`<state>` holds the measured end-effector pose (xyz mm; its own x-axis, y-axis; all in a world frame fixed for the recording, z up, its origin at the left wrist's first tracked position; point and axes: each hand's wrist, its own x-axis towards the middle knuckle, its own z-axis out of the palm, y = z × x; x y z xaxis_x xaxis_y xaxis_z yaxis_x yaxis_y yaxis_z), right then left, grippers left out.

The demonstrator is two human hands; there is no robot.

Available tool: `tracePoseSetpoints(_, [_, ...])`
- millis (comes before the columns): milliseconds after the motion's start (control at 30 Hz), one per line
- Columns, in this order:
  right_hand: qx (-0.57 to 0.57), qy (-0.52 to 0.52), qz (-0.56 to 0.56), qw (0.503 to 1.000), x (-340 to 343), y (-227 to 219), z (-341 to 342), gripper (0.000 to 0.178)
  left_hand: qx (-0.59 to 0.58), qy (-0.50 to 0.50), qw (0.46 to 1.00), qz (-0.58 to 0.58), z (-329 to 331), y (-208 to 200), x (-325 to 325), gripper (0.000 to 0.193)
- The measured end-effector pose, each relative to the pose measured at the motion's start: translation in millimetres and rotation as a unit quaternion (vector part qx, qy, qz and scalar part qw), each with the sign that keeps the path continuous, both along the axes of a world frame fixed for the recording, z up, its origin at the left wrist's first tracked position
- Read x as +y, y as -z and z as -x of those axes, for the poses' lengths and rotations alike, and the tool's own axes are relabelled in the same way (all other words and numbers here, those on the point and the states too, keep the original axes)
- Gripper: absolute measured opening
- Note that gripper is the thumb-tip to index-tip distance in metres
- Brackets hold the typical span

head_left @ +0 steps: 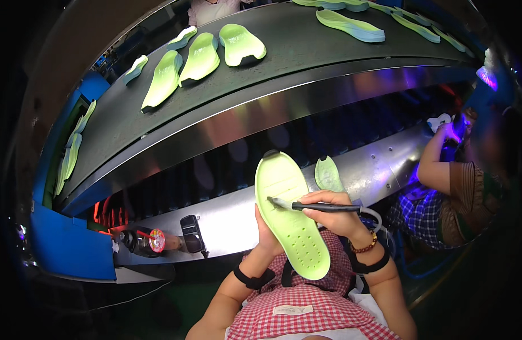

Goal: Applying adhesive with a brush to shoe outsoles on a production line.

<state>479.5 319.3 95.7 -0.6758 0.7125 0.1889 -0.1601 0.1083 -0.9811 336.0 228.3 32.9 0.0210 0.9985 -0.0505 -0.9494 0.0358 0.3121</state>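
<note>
Holding up a pale green foam shoe sole (292, 212), studded face toward the camera, with the left hand (266, 235) curled around its left edge from behind, fingers mostly hidden by the sole. Gripping a slim black brush-tipped tool (317, 207) in the right hand (334, 215), fingers closed around the handle, bristle end touching the sole's middle from the right. Lying with its long axis running up and slightly left, heel end nearest the chest, toe end pointing away toward the steel housing; sitting between both hands, the left hand bearing it, the right hand just beside its right edge. Trailing a pale hose (374, 215) from the tool's rear past the right wrist. Showing a second green sole piece (328, 174) just beyond the right hand, leaning on the curved steel housing (238, 224). Carrying several more green soles (201, 56) on a dark conveyor belt (295, 39) well beyond both hands, laid flat and apart from each other. Stacking further soles (71, 153) in a blue bin (68, 243) far off to the left. Standing a dark bottle (139, 241) left of the left hand. Working with a violet light (456, 133), another person's hand far to the right.
</note>
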Motion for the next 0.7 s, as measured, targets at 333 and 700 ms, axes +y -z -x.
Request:
tracePoseSetpoints(333, [-0.033,-0.072,-0.177,0.981,-1.3,-2.4,-13.3,0.025,0.186,-0.181,0.966,-0.007,12.4,-0.1,11.3,0.092])
tracePoseSetpoints(700, [0.023,-0.204,-0.16,0.965,-8.8,-3.7,-26.5,0.023,0.082,-0.296,0.949,-0.065,34.7,-38.5,19.5,0.102])
